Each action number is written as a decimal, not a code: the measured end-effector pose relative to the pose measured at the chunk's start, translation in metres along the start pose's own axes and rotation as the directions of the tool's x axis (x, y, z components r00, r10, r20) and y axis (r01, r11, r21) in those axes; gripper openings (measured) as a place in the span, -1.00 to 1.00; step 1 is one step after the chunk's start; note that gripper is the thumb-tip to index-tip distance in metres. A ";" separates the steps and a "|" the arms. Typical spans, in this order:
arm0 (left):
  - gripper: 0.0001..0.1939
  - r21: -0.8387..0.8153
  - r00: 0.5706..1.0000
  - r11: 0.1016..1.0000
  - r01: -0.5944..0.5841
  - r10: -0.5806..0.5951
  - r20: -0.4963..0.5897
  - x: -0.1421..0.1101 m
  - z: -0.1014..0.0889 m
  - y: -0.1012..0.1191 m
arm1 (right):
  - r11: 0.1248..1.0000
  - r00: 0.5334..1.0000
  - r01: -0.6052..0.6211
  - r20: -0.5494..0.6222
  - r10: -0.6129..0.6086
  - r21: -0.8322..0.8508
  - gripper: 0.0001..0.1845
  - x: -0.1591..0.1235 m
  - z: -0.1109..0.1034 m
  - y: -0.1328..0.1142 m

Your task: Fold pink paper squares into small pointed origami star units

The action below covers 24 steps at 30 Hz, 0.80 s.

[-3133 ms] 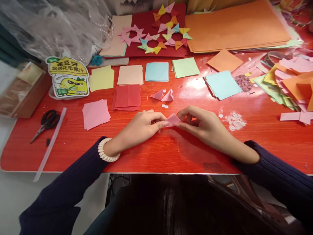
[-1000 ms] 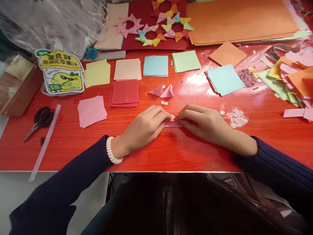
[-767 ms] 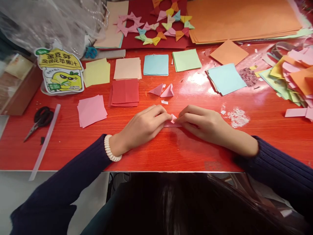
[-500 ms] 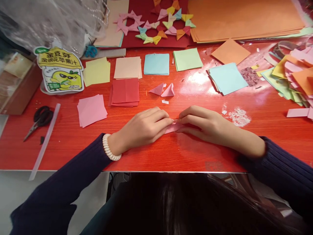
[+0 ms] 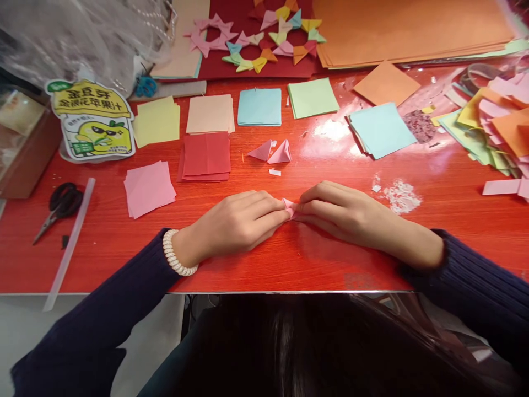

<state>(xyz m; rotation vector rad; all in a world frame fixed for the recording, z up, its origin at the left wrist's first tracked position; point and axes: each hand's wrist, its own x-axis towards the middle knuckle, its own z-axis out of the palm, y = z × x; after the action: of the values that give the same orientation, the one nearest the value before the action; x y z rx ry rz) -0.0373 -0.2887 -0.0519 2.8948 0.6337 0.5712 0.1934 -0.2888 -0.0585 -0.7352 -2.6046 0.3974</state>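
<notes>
Together, my fingertips pinched a small folded pink paper piece, nearly all of it hidden between them. My left hand and right hand lay low on the red table, knuckles up, meeting tip to tip near the front edge, with only a pink corner showing where they met. I judged I was pressing a crease flat in a small folded unit, partway through shaping it. The next move would call for a firm, even press along the fold without letting the layers slip, then a look at whether the edges lined up.

Just beyond my hands lay two finished pink triangular pieces, side by side. Farther back sat square paper stacks: pink, red, yellow, peach, blue and green. Scissors lay far to my left. At the back, folded star rings rested on dark red card.
</notes>
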 end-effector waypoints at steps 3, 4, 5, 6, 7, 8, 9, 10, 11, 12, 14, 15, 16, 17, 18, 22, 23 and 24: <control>-0.77 -0.011 1.000 1.000 -0.024 0.024 -0.003 -0.001 -0.001 -0.001 | 1.000 1.000 0.021 -0.009 -0.021 -0.005 -0.81 -0.001 0.000 0.001; -0.76 -0.020 1.000 0.999 -0.027 0.028 0.000 -0.002 -0.001 -0.001 | 1.000 1.000 0.024 -0.011 -0.024 -0.009 -0.80 -0.001 0.000 0.001; -0.76 -0.029 1.000 0.999 -0.028 0.029 0.006 -0.002 -0.002 -0.001 | 1.000 1.000 0.024 -0.010 -0.024 -0.013 -0.80 -0.001 0.000 0.001; -0.75 -0.038 1.000 0.999 -0.028 0.029 0.013 -0.003 -0.002 -0.001 | 1.000 1.000 0.022 -0.008 -0.022 -0.018 -0.79 -0.001 0.000 0.001; -0.75 -0.048 0.999 0.998 -0.027 0.028 0.018 -0.003 -0.002 -0.002 | 1.000 1.000 0.020 -0.004 -0.020 -0.022 -0.79 -0.002 0.000 0.001; -0.75 -0.059 0.999 0.998 -0.028 0.030 0.021 -0.003 -0.002 -0.002 | 1.000 1.000 0.015 0.001 -0.015 -0.025 -0.78 -0.002 0.000 0.001; -0.75 -0.070 0.999 0.997 -0.029 0.030 0.018 -0.003 -0.002 -0.002 | 1.000 1.000 0.013 0.003 -0.013 -0.026 -0.77 -0.001 0.000 0.000; -0.75 -0.078 0.999 0.996 -0.030 0.031 0.015 -0.002 -0.002 -0.002 | 1.000 1.000 0.012 0.003 -0.012 -0.025 -0.76 -0.001 0.000 0.000; -0.75 -0.084 0.999 0.996 -0.031 0.032 0.011 -0.002 -0.002 -0.002 | 1.000 1.000 0.012 0.005 -0.011 -0.024 -0.76 -0.001 0.000 0.000; -0.75 -0.088 0.999 0.996 -0.031 0.032 0.008 -0.002 -0.001 -0.002 | 1.000 1.000 0.011 0.006 -0.011 -0.024 -0.75 0.000 -0.001 0.000; -0.76 -0.087 1.000 0.996 -0.029 0.030 0.006 -0.002 -0.001 -0.001 | 1.000 1.000 0.014 0.005 -0.014 -0.022 -0.76 0.000 -0.001 0.000; -0.76 -0.083 1.000 0.996 -0.029 0.030 0.007 -0.002 0.000 -0.001 | 1.000 1.000 0.017 0.004 -0.017 -0.022 -0.76 0.000 -0.001 0.000; -0.77 -0.076 0.999 0.997 -0.029 0.030 0.012 -0.001 0.000 -0.001 | 1.000 1.000 0.018 0.003 -0.018 -0.022 -0.77 0.000 -0.001 0.000; -0.77 -0.065 0.999 0.997 -0.031 0.032 0.017 -0.001 0.000 -0.001 | 0.999 1.000 0.024 -0.003 -0.024 -0.023 -0.78 0.000 -0.001 0.000; -0.78 -0.050 0.999 0.998 -0.034 0.035 0.021 -0.001 0.000 -0.001 | 0.999 1.000 0.029 -0.010 -0.029 -0.025 -0.79 0.000 -0.001 0.000; -0.79 0.015 0.998 0.998 -0.062 0.062 0.002 0.001 -0.001 0.000 | 0.997 0.998 0.060 -0.033 -0.061 -0.050 -0.81 -0.001 -0.001 -0.001; -0.80 0.030 0.997 0.997 -0.072 0.072 -0.005 0.001 -0.001 0.001 | 0.996 0.997 0.064 -0.033 -0.066 -0.061 -0.81 -0.001 -0.001 -0.002; -0.80 0.046 0.997 0.996 -0.082 0.082 -0.005 0.001 -0.001 0.001 | 0.995 0.997 0.064 -0.031 -0.067 -0.076 -0.80 -0.001 -0.002 -0.003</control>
<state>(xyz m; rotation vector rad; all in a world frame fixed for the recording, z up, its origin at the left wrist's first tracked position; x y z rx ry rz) -0.0365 -0.2893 -0.0500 2.9745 0.5376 0.5846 0.1939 -0.2916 -0.0561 -0.6732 -2.6165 0.2663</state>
